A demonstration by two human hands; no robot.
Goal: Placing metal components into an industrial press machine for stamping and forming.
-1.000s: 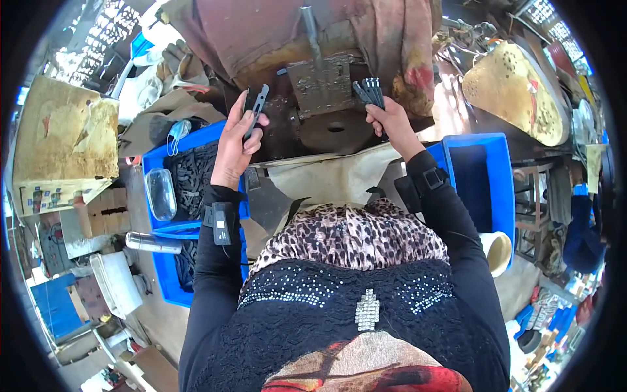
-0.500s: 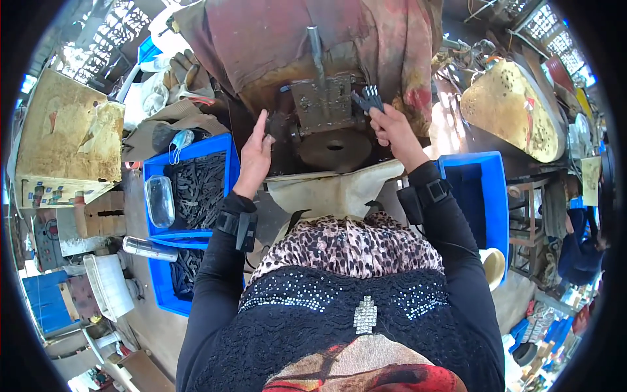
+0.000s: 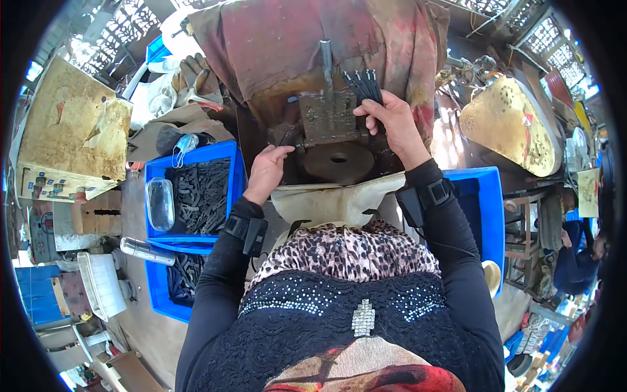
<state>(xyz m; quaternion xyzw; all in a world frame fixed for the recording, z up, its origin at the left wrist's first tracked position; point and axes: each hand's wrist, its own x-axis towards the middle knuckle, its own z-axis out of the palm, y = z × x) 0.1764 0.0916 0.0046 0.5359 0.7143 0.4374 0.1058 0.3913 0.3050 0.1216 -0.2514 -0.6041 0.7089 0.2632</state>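
My right hand [image 3: 394, 125] grips a fan of slim dark metal strips [image 3: 363, 86] with bright tips, raised beside an upright bolted metal plate [image 3: 328, 121]. Below that plate lies a round brown grinding wheel [image 3: 339, 168] with a hole in its middle. At the wheel's left my left hand [image 3: 266, 171] is closed, its index finger pointing toward the plate. A thin dark shape shows by those fingertips, too faint to name. Neither hand touches the wheel.
Blue bins [image 3: 238, 157] of dark strips stand at my left, with a clear plastic container [image 3: 160, 204] on one. Another blue bin [image 3: 493, 209] is at my right. A stained reddish cloth [image 3: 281, 46] drapes behind the plate. A pale cloth [image 3: 339, 204] hangs before the wheel.
My left hand has turned from fingers pointing up to pointing right, and lies lower and closer to the wheel. The strips in my right hand have risen and fanned out.
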